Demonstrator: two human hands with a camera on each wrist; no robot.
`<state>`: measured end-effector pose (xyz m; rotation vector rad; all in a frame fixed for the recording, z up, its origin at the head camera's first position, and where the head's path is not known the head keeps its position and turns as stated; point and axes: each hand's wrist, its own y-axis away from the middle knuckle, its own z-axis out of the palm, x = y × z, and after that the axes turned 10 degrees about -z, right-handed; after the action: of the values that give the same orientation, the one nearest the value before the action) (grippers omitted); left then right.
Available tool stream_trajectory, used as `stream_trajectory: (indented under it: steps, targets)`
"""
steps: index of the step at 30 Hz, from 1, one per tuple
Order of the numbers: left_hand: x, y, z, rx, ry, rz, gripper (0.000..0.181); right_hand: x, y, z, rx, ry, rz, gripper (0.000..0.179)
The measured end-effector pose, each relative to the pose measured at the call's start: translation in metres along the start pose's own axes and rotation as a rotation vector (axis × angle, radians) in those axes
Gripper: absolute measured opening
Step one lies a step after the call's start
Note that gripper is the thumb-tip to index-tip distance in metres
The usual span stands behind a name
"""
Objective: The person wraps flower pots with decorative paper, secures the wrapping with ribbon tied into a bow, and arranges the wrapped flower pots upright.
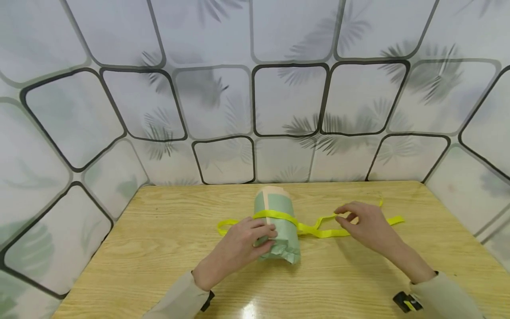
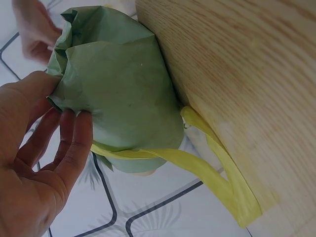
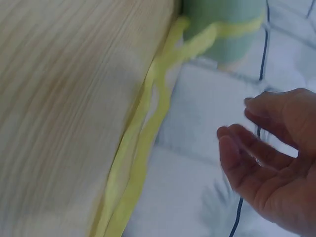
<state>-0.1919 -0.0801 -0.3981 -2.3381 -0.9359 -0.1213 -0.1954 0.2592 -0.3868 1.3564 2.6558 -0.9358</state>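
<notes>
A cylinder-like package in green paper (image 1: pixel 286 241) lies on the table, its crumpled paper end toward me and a pale strip along its top. Yellow ribbon (image 1: pixel 328 233) crosses over the package, loops out on the left and trails to the right in two strands. My left hand (image 1: pixel 241 241) holds the near left side; in the left wrist view its thumb and fingers pinch the folded paper end (image 2: pixel 74 64). Above the ribbon strands, my right hand (image 1: pixel 368 226) hovers with fingers loosely bent. The right wrist view shows this hand (image 3: pixel 276 158) apart from the ribbon, holding nothing.
The wooden table (image 1: pixel 171 239) runs back to a patterned curtain or wall covering (image 1: pixel 288 99) that encloses the far side and both flanks. A dark strap piece (image 1: pixel 407 302) shows at the right sleeve.
</notes>
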Motion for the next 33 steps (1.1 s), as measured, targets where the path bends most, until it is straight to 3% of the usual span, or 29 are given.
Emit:
stream_trajectory:
  steps: [3, 6, 11, 15, 22, 33]
  targets:
    - [0.000, 0.000, -0.001, -0.010, 0.003, -0.007, 0.011, -0.025, -0.021, 0.020, 0.053, -0.073, -0.149, 0.020]
    - [0.001, -0.001, -0.002, -0.022, 0.011, -0.014, 0.010, -0.042, -0.035, 0.035, 0.050, -0.158, -0.230, 0.025]
    - [0.003, -0.001, -0.003, -0.046, 0.025, -0.034, 0.009, -0.055, -0.048, 0.049, 0.004, -0.240, -0.286, 0.029]
    - [0.003, 0.000, -0.003, -0.049, 0.028, -0.037, 0.009, -0.057, -0.051, 0.056, 0.023, -0.253, -0.323, 0.027]
    - [0.003, 0.000, -0.004, -0.046, 0.034, -0.040, 0.009, -0.052, -0.050, 0.060, 0.101, -0.230, -0.363, 0.026]
    - [0.001, -0.001, -0.003, -0.037, 0.021, -0.035, 0.010, -0.041, -0.036, 0.045, 0.141, -0.156, -0.297, 0.028]
